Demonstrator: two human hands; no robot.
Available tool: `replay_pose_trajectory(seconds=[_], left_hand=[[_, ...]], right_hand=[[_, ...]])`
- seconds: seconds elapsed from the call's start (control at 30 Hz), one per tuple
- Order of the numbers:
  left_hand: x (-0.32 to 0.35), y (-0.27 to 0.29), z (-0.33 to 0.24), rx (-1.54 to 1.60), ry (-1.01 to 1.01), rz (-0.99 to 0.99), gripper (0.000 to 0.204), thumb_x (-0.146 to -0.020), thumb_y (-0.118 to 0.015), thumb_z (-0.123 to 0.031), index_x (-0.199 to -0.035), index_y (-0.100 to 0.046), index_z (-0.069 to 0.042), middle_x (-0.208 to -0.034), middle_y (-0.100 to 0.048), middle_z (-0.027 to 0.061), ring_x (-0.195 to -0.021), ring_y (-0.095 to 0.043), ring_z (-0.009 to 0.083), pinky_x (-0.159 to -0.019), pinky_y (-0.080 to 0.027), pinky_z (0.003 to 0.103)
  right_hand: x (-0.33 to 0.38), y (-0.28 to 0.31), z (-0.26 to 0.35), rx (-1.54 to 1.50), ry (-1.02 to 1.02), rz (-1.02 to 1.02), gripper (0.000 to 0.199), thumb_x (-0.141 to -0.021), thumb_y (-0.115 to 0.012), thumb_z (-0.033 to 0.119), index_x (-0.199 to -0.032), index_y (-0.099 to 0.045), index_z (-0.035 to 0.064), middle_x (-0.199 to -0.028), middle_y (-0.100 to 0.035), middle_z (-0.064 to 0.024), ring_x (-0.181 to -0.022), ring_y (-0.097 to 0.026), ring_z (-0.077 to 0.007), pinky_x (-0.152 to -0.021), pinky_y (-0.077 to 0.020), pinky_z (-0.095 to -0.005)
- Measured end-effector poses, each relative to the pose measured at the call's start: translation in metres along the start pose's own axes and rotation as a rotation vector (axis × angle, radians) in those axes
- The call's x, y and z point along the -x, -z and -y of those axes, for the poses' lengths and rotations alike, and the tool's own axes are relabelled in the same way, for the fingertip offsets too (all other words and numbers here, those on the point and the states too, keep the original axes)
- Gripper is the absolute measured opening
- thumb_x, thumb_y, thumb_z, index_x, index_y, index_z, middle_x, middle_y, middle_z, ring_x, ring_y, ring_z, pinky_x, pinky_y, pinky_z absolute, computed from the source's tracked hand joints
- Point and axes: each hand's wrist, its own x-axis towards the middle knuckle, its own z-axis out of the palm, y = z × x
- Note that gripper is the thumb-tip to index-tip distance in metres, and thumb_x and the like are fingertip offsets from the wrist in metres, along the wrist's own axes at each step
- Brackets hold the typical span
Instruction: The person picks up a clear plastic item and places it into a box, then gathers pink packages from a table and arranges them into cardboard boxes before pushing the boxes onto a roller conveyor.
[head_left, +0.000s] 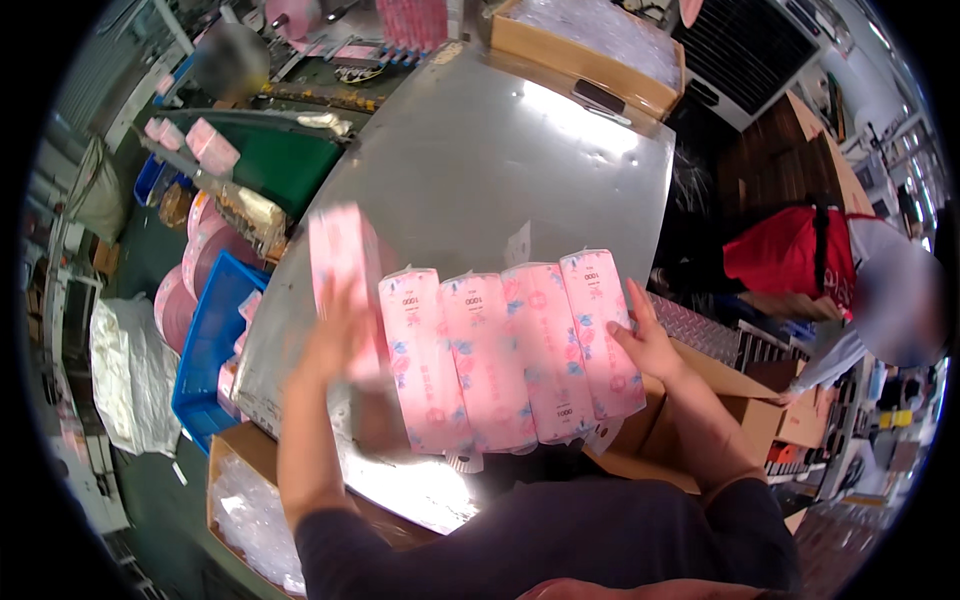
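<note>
The left hand point(338, 335) pinches a tilted pink pack point(340, 265) that may slip, while the right hand point(645, 340), grip spread flat, steadies the row of packs point(520, 345) on the desk point(480, 170).

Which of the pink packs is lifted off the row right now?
The leftmost pink pack, gripped by the left hand: it sits apart and higher, while the other four packs lie side by side, the right hand against the end one.

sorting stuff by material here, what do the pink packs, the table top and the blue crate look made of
Pink packs: soft goods in thin glossy plastic film, judging by the sheen and crimped ends. Table top: bare sheet metal, probably steel, with a dull grey surface and bright glare. Blue crate: looks like rigid moulded plastic, evenly coloured, with thick rims.
</note>
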Motion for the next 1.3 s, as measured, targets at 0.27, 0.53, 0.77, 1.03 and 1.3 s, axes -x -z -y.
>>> replay_pose_trajectory(seconds=[0.27, 0.53, 0.77, 1.03, 1.3], left_hand=[[0.088, -0.044, -0.027, 1.184, 0.549, -0.588, 0.061, -0.100, -0.054, -0.034, -0.151, -0.032, -0.008, -0.138, -0.051, 0.0108, -0.129, -0.047, 0.0259, -0.100, -0.048, 0.043], [0.103, -0.117, -0.026, 1.331, 0.893, -0.557, 0.065, -0.100, -0.054, -0.038, -0.152, -0.029, -0.008, -0.141, -0.049, 0.0126, -0.130, -0.048, 0.0266, -0.101, -0.047, 0.043], [0.037, -0.044, -0.136, 1.353, 0.717, 0.016, 0.068, -0.100, -0.053, -0.041, -0.153, -0.026, -0.007, -0.143, -0.046, 0.0142, -0.130, -0.048, 0.0271, -0.102, -0.047, 0.043], [-0.051, -0.179, -0.295, 1.456, 0.649, 1.083, 0.072, -0.100, -0.052, -0.045, -0.154, -0.023, -0.006, -0.146, -0.044, 0.0160, -0.131, -0.048, 0.0277, -0.102, -0.047, 0.043], [-0.089, -0.282, -0.347, 0.785, 0.364, 1.133, 0.071, -0.099, -0.050, -0.044, -0.157, -0.020, -0.015, -0.154, -0.036, 0.0149, -0.136, -0.044, 0.0255, -0.106, -0.042, 0.036]], right_hand=[[-0.012, -0.014, -0.068, -1.196, -0.419, 0.177, 0.052, -0.105, -0.038, 0.037, -0.148, -0.037, 0.0075, -0.140, -0.052, -0.0126, -0.124, -0.054, -0.0238, -0.103, -0.0471, -0.0397], [-0.001, 0.000, -0.038, -1.148, -0.195, 0.297, 0.045, -0.103, -0.048, 0.028, -0.142, -0.044, 0.0064, -0.132, -0.058, -0.0088, -0.116, -0.059, -0.0214, -0.100, -0.0493, -0.0369], [0.103, 0.135, -0.020, -1.467, -0.176, 0.156, 0.062, -0.100, -0.046, 0.050, -0.145, -0.042, 0.0073, -0.139, -0.053, -0.0096, -0.121, -0.054, -0.0207, -0.104, -0.0443, -0.0374], [0.305, 0.334, -0.034, -1.034, -0.447, -0.225, 0.065, -0.098, -0.041, 0.058, -0.134, -0.055, 0.0063, -0.125, -0.064, -0.0111, -0.111, -0.062, -0.0239, -0.096, -0.0483, -0.0404], [0.275, 0.272, -0.398, -0.334, -0.773, 0.014, 0.063, -0.098, -0.041, 0.056, -0.129, -0.057, 0.0032, -0.118, -0.068, -0.0137, -0.105, -0.066, -0.0272, -0.091, -0.0516, -0.0410]])
